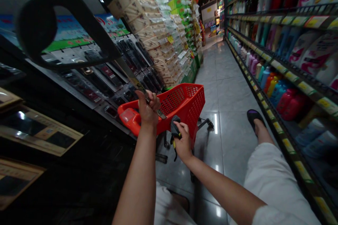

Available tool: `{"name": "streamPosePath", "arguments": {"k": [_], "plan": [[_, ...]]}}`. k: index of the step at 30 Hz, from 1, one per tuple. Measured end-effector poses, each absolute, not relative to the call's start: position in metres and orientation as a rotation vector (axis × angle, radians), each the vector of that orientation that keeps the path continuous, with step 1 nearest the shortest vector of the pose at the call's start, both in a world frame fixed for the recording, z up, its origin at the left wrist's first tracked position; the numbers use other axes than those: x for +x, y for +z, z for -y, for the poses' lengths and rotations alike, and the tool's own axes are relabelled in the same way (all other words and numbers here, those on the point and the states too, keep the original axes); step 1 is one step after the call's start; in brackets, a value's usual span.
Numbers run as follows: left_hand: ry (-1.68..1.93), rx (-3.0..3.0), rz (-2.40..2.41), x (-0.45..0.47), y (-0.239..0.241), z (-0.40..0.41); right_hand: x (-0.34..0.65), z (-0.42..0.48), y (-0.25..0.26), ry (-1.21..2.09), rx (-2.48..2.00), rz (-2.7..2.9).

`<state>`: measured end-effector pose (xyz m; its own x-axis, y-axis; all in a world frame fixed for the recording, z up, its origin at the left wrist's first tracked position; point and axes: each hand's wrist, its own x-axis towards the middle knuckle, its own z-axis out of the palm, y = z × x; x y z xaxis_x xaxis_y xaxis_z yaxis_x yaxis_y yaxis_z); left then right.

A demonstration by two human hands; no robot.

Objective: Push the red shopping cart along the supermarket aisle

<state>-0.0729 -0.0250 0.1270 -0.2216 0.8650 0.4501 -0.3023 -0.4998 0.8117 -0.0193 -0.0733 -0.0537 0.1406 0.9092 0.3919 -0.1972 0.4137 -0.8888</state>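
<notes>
Your view is dim, darkest at the lower left. Ceiling light glares off the floor [215,123]. Edges bend and blur, especially the shelves [303,59].

- A shop aisle, a supermarket by the look of it.
- Price-tagged shelves of bottles [277,88] line one side.
- Stacked packaged goods [158,38] opposite.
- A red shopping cart [182,107] on the tiled floor [227,91].

cart [185,103] ahead in aisle | stacked packs [155,38] behind-left of cart | bottle shelves [285,70] right
</notes>
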Motion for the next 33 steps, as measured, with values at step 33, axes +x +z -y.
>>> {"name": "streamPosePath", "arguments": {"k": [33], "plan": [[1.729,1.176,-0.670,-0.070,0.126,0.032,0.029,0.027,-0.018,0.588,-0.892,1.656]]}}
